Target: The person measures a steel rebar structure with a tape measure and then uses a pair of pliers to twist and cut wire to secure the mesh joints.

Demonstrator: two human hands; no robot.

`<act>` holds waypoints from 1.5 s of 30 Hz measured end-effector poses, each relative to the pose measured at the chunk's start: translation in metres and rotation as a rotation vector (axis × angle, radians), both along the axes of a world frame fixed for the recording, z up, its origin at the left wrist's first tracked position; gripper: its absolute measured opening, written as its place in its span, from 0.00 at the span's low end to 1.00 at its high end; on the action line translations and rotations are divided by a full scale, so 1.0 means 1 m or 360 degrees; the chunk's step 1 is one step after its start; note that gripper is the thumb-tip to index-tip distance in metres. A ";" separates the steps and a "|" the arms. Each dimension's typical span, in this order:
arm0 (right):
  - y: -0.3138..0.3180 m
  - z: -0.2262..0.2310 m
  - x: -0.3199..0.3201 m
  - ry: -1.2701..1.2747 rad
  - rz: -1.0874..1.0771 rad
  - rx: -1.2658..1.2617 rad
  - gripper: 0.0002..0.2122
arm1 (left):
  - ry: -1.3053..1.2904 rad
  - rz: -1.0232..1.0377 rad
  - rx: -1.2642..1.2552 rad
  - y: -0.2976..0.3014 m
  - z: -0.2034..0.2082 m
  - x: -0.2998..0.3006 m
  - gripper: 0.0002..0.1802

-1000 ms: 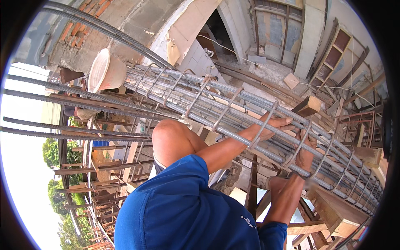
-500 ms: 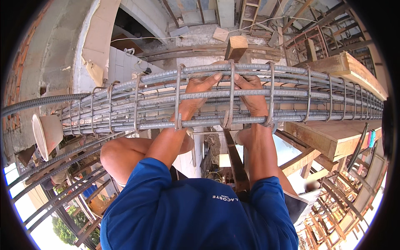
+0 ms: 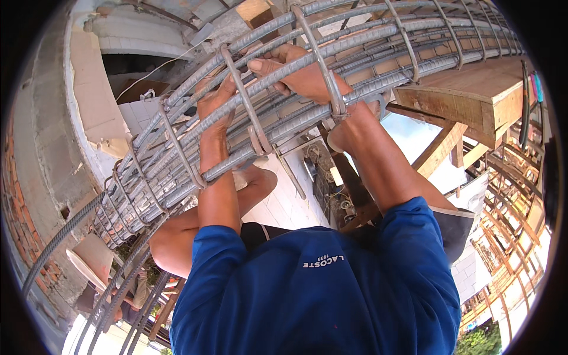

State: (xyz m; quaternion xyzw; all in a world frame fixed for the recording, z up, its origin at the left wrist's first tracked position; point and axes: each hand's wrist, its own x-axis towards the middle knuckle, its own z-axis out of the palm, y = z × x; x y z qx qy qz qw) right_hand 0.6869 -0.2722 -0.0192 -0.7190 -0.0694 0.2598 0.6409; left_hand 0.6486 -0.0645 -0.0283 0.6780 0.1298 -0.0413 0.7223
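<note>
A long cage of ribbed steel bars tied with square stirrups runs across in front of me, slanting from lower left to upper right. Both my arms reach up through it from below. Inside the cage, my left hand is closed beside a stirrup; bars partly cover its fingers. To its right, my right hand has its fingers curled and its thumb pointing left, near the same stirrup. Whatever either hand grips is hidden or too small to make out.
A thick timber beam lies under the cage's right part. Loose rebar passes at the left, near a pale flat-ended piece. A concrete wall stands at the far left. Timber framing is below right.
The view has turned, so the cage now slants. Both hands have shifted left along it. The right hand's thumb has moved past the stirrup it was beside, and its fingers have curled.
</note>
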 end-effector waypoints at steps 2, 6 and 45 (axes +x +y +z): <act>0.003 0.015 -0.004 -0.0049 -0.0029 -0.0009 0.26 | -0.0383 -0.0036 -0.0351 -0.007 -0.002 0.003 0.24; -0.005 0.019 0.001 0.0013 -0.0055 0.0015 0.34 | -0.0345 -0.0067 -0.0055 -0.010 -0.006 0.009 0.24; 0.015 0.042 0.005 0.0732 0.0348 0.0419 0.30 | -0.0317 0.0106 -0.0185 -0.013 -0.009 0.002 0.14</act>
